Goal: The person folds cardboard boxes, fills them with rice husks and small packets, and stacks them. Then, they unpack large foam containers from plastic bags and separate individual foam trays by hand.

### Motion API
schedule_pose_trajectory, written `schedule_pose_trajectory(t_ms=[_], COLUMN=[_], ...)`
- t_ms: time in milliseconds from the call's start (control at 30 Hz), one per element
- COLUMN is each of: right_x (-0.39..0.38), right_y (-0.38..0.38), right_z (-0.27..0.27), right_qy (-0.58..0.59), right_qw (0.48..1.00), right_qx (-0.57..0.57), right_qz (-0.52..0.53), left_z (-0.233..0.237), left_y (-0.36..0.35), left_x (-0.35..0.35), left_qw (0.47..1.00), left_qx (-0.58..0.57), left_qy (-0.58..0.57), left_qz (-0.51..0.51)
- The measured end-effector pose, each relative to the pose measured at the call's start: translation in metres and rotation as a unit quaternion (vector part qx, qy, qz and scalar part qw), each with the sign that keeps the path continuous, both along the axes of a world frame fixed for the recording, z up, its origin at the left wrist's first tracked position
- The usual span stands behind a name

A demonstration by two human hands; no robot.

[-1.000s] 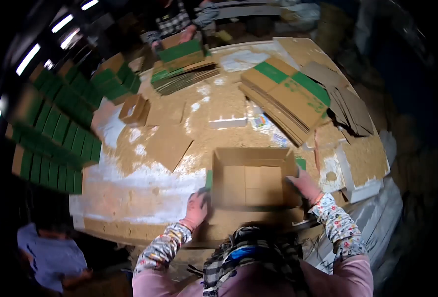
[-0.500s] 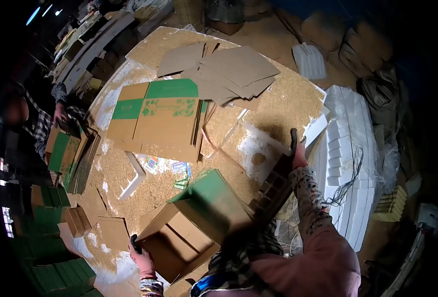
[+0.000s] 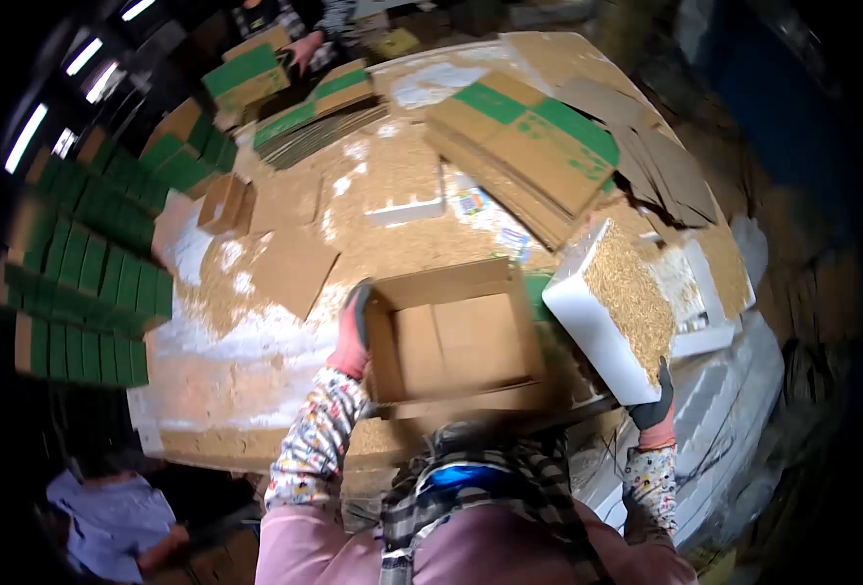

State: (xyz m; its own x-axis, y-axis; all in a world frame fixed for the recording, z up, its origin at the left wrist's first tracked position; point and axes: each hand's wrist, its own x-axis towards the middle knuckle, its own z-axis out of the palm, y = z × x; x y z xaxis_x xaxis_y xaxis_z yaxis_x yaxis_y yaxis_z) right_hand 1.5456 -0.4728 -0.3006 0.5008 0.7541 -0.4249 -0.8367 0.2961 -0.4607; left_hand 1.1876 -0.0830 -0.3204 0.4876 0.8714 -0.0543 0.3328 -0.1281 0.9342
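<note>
My left hand (image 3: 352, 331), in a pink glove with dark fingers, grips the left wall of an open cardboard box (image 3: 451, 346). The box sits close to my body, and its bare brown inside faces me. On the right, my right hand (image 3: 654, 405) is closed on the lower corner of a white foam tray (image 3: 597, 327). That tray is tilted beside the box, and tan, sawdust-like grains (image 3: 631, 292) cover its upward face. Its underside is hidden.
Flat green-and-brown cartons (image 3: 519, 146) lie stacked on the grain-strewn table (image 3: 383, 175), with plain cardboard sheets (image 3: 661, 166) behind. A white foam strip (image 3: 407, 210) lies mid-table. Green boxes (image 3: 90, 263) are piled left. Another person's gloved hand (image 3: 303, 51) is at the far side.
My view has swung left. The cardboard box has turned so its opening faces me more squarely, and the foam tray in my right hand has come up beside it, grain-covered face showing.
</note>
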Motion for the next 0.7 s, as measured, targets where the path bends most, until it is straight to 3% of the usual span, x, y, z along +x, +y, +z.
schedule_pose_trajectory(t_ms=[33, 67, 133, 167, 200, 233, 267, 300, 333, 367, 400, 433, 467, 500, 567, 600, 633, 667, 700], right_x=[-0.005, -0.001, 0.028, 0.023, 0.017, 0.016, -0.012, -0.039, -0.067, -0.062, -0.058, -0.083, -0.111, -0.119, -0.122, -0.129, -0.15, -0.163, -0.154], right_y=[0.009, 0.011, 0.04, 0.06, 0.08, 0.101, 0.126, 0.151, 0.177, 0.187, 0.187, 0.192, 0.196, 0.189, 0.163, 0.161, 0.168, 0.175, 0.181], right_z=[0.006, 0.01, 0.017, 0.051, 0.089, 0.1, 0.12, 0.14, 0.16, 0.127, 0.089, 0.092, 0.099, 0.083, 0.045, 0.038, 0.062, 0.093, 0.104], right_qy=[-0.189, -0.38, -0.291, -0.625, -0.866, -0.831, -0.707, -0.53, -0.367, -0.398, -0.422, -0.476, -0.517, -0.551, -0.622, -0.666, -0.734, -0.797, -0.81], right_qw=[0.978, 0.913, 0.934, 0.743, 0.447, 0.473, 0.599, 0.739, 0.832, 0.813, 0.797, 0.723, 0.645, 0.644, 0.624, 0.601, 0.559, 0.508, 0.513], right_qx=[-0.051, -0.086, -0.075, -0.054, -0.021, -0.029, -0.067, -0.114, -0.174, -0.188, -0.207, -0.267, -0.332, -0.334, -0.366, -0.377, -0.347, -0.306, -0.262], right_qz=[0.066, 0.121, 0.195, 0.232, 0.222, 0.291, 0.369, 0.4, 0.378, 0.381, 0.38, 0.424, 0.454, 0.412, 0.3, 0.232, 0.17, 0.112, 0.108], left_z=[-0.006, -0.007, 0.019, 0.03, 0.042, 0.041, 0.094, 0.093, 0.087, 0.083, 0.07, 0.058, 0.05, 0.001, 0.027, 0.022, 0.03, 0.036, 0.042], left_y=[0.0, 0.003, -0.002, -0.007, -0.008, -0.01, -0.029, -0.033, -0.03, -0.026, -0.021, -0.017, -0.009, 0.004, -0.005, -0.005, 0.0, 0.005, 0.009], left_x=[0.009, 0.021, 0.029, 0.031, 0.032, 0.027, 0.017, 0.023, 0.018, 0.013, -0.003, -0.014, -0.018, -0.009, 0.005, 0.011, 0.009, 0.005, 0.003], left_qw=[0.951, 0.941, 0.932, 0.924, 0.884, 0.91, 0.894, 0.833, 0.836, 0.839, 0.906, 0.954, 0.94, 0.984, 0.995, 0.986, 0.995, 0.994, 0.991], left_qx=[-0.196, -0.178, -0.227, -0.233, -0.328, -0.278, -0.299, -0.344, -0.331, -0.317, -0.247, -0.178, -0.206, -0.122, 0.089, 0.155, 0.083, 0.088, 0.092], left_qy=[-0.199, -0.206, -0.231, -0.269, -0.309, -0.302, -0.331, -0.431, -0.435, -0.439, -0.343, -0.24, -0.27, -0.129, 0.023, 0.038, 0.05, 0.056, 0.066], left_qz=[0.136, 0.202, 0.163, 0.137, 0.125, 0.055, 0.026, 0.043, 0.044, 0.044, 0.026, -0.007, -0.027, 0.018, 0.043, 0.055, 0.013, -0.029, -0.067])
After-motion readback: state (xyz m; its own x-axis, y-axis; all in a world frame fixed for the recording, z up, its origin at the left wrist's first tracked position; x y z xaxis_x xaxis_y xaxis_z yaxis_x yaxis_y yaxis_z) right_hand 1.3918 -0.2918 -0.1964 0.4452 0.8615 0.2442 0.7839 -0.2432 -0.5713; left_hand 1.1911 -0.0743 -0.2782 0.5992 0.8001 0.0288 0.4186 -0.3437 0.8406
